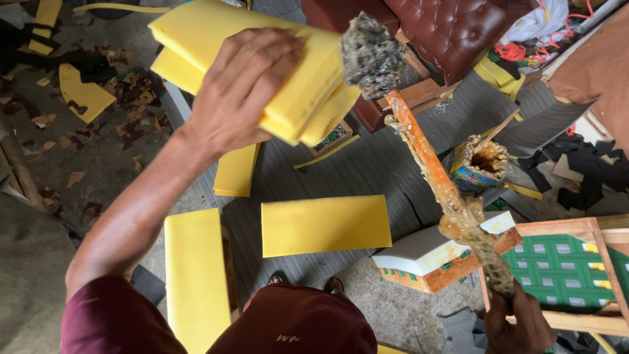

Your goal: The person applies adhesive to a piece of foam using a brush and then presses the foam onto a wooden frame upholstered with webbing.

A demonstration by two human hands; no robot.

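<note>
Gripping a folded stack of yellow foam pieces point(275, 72) in the left hand point(246, 88), palm flat on top, fingers spread and curling over the far edge, thumb out of sight underneath, the stack lifted well above the floor at the upper middle of the view. Clamping the lower end of a glue-crusted brush point(432, 170) in the right hand point(521, 321) at the bottom right, fingers fully closed round the handle, the shaggy glue-laden head point(372, 56) raised and touching, or just beside, the right end of the foam stack; hard telling which. Risking drips here: glue looking thick and stringy along the orange handle, likely falling onto the loose yellow foam rectangle point(325, 225) lying on the grey mat point(367, 164) below, or onto the long foam strip point(195, 275) near the knees. Risking also a smear on the wrong face of the stack, the head hanging so close to its edge. Holding several layers with one spread hand, probably letting the lower pieces slide or fan out, the bottom layers already showing offset at the right end. Standing just behind the brush, an open glue tin point(481, 164) with a stick in it, easily getting knocked by a swing of the long handle. Lying near the right hand, a white-topped wooden block point(429, 259) and a green-patterned framed panel point(563, 269), both within reach of falling glue.
</note>
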